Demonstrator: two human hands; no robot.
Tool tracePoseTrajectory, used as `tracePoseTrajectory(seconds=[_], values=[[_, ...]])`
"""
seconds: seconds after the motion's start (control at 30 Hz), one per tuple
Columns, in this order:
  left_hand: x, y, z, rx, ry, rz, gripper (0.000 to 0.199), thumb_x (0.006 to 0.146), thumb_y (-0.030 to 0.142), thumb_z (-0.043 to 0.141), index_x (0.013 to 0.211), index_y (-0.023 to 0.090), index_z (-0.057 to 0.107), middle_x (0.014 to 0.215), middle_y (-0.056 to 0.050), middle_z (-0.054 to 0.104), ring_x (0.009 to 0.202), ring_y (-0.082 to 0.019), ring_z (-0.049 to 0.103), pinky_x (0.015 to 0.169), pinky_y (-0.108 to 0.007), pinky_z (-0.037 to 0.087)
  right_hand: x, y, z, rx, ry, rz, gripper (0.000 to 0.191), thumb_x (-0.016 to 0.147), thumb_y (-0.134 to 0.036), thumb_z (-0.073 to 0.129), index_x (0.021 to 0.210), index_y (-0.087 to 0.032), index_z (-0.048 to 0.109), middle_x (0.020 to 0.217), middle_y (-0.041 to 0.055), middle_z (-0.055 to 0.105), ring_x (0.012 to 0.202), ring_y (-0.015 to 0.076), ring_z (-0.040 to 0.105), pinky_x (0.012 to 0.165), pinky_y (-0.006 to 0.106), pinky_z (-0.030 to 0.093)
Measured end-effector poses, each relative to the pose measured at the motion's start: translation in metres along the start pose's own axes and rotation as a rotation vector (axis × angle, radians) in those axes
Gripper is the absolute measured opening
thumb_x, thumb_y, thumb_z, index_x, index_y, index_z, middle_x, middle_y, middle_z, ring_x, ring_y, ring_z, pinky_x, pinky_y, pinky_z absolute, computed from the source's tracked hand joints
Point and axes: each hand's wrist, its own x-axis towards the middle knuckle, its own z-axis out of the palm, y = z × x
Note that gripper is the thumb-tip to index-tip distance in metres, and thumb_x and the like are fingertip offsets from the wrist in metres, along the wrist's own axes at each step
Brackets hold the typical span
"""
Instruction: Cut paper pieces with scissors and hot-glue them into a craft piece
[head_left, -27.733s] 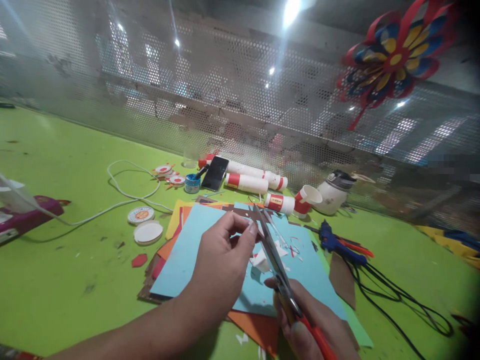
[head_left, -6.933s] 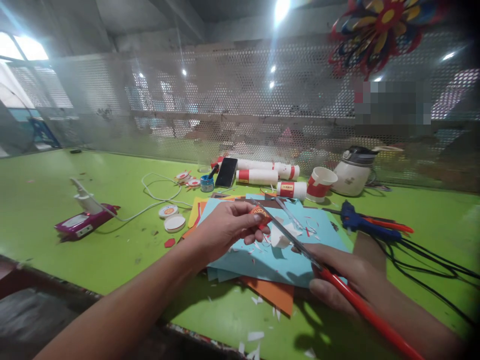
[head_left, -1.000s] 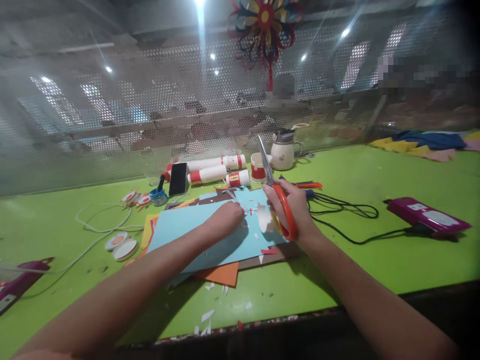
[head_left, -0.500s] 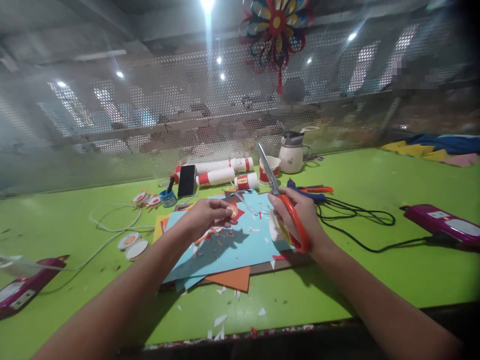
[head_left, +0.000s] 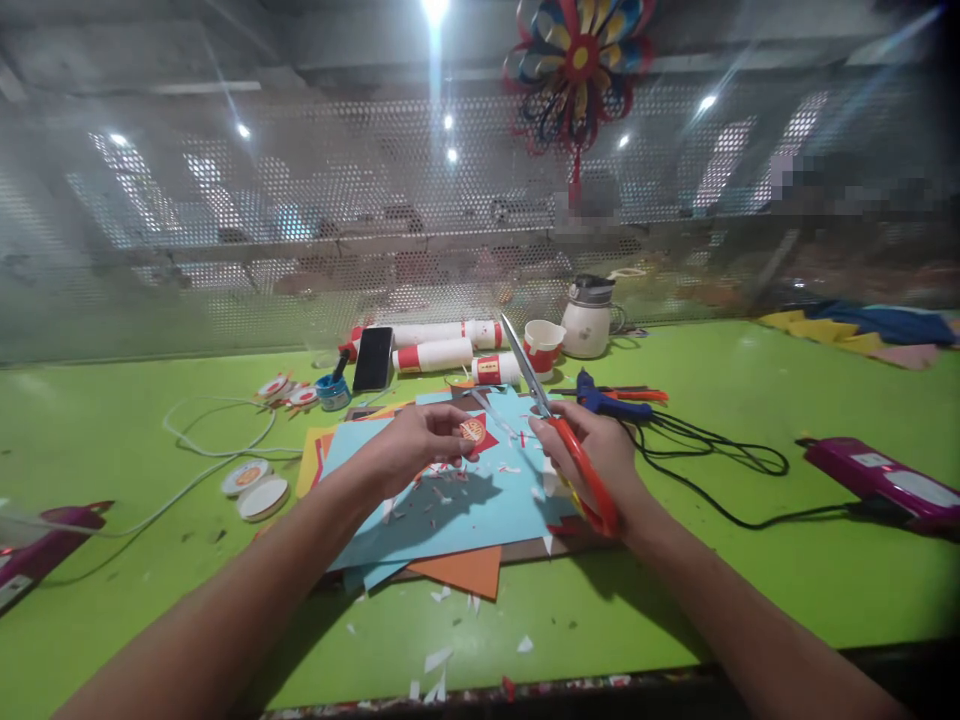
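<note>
Between the thumb and fingers of my left hand [head_left: 429, 440] is a small red paper piece [head_left: 484, 436] with a round gold-printed pattern on it. My right hand [head_left: 596, 455] grips scissors [head_left: 577, 462] by their orange-red handle, the metal blades pointing up and away to the left, apart from the paper. Both hands are above light blue paper sheets [head_left: 450, 525] strewn with small white and red scraps. An orange sheet [head_left: 469, 572] sticks out below the blue one. Part of a whitish object under my right hand is hidden.
Behind the sheets are a black phone [head_left: 373, 360], paper cup stacks [head_left: 435, 355], a red-and-white cup [head_left: 543, 352] and a kettle-like jug [head_left: 587, 325]. A blue glue gun [head_left: 611, 400] trails a black cord to a purple power strip [head_left: 885, 480]. White discs [head_left: 262, 497] lie left beside a blue jar [head_left: 333, 392].
The view has shifted slightly. The red paper piece is turned so its round gold pattern faces me more. The scissors remain in my right hand, their tips a little lower and further left.
</note>
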Motion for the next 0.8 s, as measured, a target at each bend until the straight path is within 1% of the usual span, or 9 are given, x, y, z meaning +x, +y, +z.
tracePoseTrajectory(seconds=[0.2,0.3,0.4,0.57,0.63,0.73,0.8], values=[[0.001,0.008,0.003,-0.022,-0.025,-0.022,0.015,0.065,0.020,0.077,0.070,0.011,0.066,0.066,-0.004,0.064,0.059,-0.011,0.057,0.061,-0.027,0.041,0.000,-0.001,-0.002,-0.089,0.028,-0.031,0.030,0.077,-0.038,0.061,0.089,-0.011,0.070,0.050,-0.0022,0.053,0.046,0.0130,0.049,0.046,0.023,0.038],[0.001,0.009,0.002,-0.032,-0.032,-0.026,0.016,0.067,0.021,0.076,0.070,0.010,0.065,0.067,-0.004,0.064,0.062,-0.013,0.061,0.060,-0.026,0.042,0.000,-0.001,-0.001,-0.099,0.046,-0.043,0.028,0.076,-0.036,0.061,0.088,-0.012,0.070,0.049,-0.0024,0.054,0.045,0.0132,0.051,0.045,0.022,0.039],[0.001,0.008,0.002,-0.043,-0.031,-0.030,0.018,0.070,0.024,0.075,0.072,0.011,0.063,0.068,-0.004,0.065,0.066,-0.015,0.065,0.059,-0.025,0.043,-0.001,-0.001,0.002,-0.090,0.060,-0.049,0.027,0.075,-0.037,0.060,0.085,-0.015,0.071,0.048,-0.0024,0.055,0.044,0.0128,0.049,0.042,0.022,0.038],[-0.005,0.011,0.006,-0.041,-0.017,-0.029,0.020,0.072,0.026,0.073,0.071,0.012,0.058,0.065,-0.005,0.065,0.065,-0.017,0.066,0.056,-0.025,0.044,-0.003,0.001,0.004,-0.053,0.023,-0.055,0.028,0.076,-0.041,0.060,0.085,-0.017,0.070,0.049,-0.0025,0.055,0.044,0.0127,0.047,0.043,0.022,0.038],[-0.008,0.013,0.008,-0.030,-0.001,-0.016,0.020,0.072,0.026,0.073,0.073,0.013,0.058,0.063,-0.004,0.065,0.062,-0.016,0.065,0.053,-0.024,0.043,-0.003,0.002,0.004,-0.036,0.020,-0.057,0.024,0.073,-0.038,0.062,0.084,-0.018,0.069,0.047,-0.0036,0.053,0.044,0.0128,0.047,0.043,0.023,0.038],[-0.014,0.016,0.009,-0.015,0.014,0.018,0.019,0.072,0.026,0.073,0.080,0.014,0.061,0.063,-0.001,0.062,0.059,-0.014,0.063,0.052,-0.023,0.041,-0.002,-0.001,0.001,0.007,0.018,-0.048,0.019,0.067,-0.029,0.062,0.083,-0.019,0.066,0.046,-0.0056,0.050,0.043,0.0128,0.047,0.042,0.023,0.039],[-0.018,0.017,0.010,0.016,-0.006,0.047,0.020,0.073,0.027,0.072,0.087,0.014,0.065,0.065,0.000,0.061,0.058,-0.011,0.060,0.054,-0.023,0.040,-0.003,-0.005,-0.001,0.046,-0.011,-0.031,0.022,0.066,-0.023,0.061,0.088,-0.019,0.064,0.048,-0.0058,0.053,0.043,0.0132,0.050,0.043,0.023,0.042]])
